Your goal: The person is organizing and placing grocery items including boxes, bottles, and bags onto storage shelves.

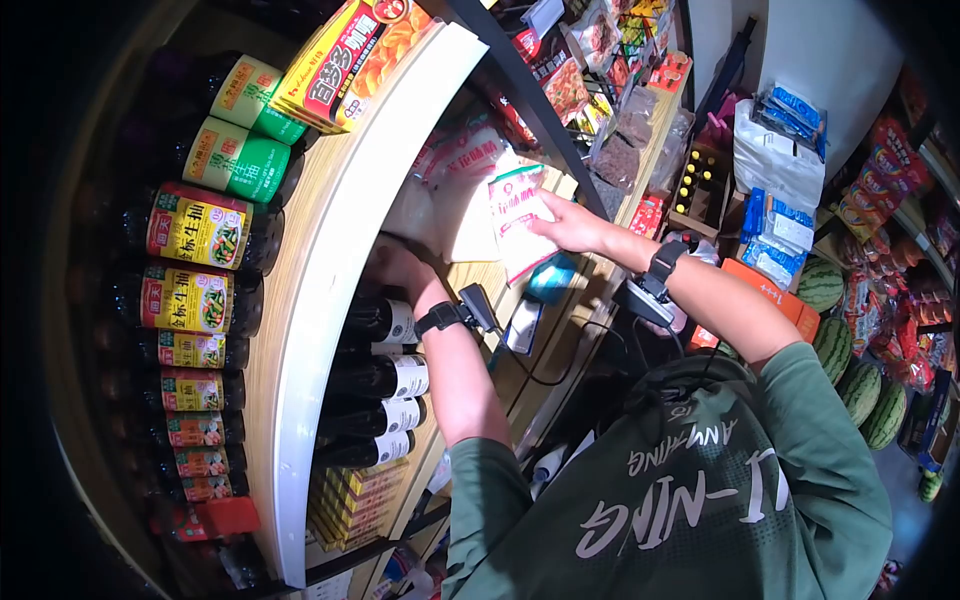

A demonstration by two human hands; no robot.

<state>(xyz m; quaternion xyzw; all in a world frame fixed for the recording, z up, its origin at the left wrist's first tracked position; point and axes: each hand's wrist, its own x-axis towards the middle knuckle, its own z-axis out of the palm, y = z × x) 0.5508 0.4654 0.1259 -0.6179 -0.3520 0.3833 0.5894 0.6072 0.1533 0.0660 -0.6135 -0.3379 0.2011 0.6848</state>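
My right hand (pixel 570 224) is closed on the edge of a white packet (pixel 517 215) with red print and a green top strip, held over the lower shelf. My left hand (pixel 398 268) reaches in under the white-edged upper shelf, close above the dark bottles (pixel 380 378). Shadow hides its fingers, so what it holds, if anything, does not show. More white and pink packets (pixel 470 150) lie deeper on the lower shelf, behind the held one. Both wrists wear black straps with small devices and cables.
Sauce bottles (pixel 200 226) and a yellow curry box (pixel 350 60) stand on the upper shelf, behind its white edge (pixel 310 300). Yellow boxes (pixel 355 505) are stacked below the dark bottles. At the right are a carton of yellow-capped bottles (pixel 697 190) and watermelons (pixel 833 340).
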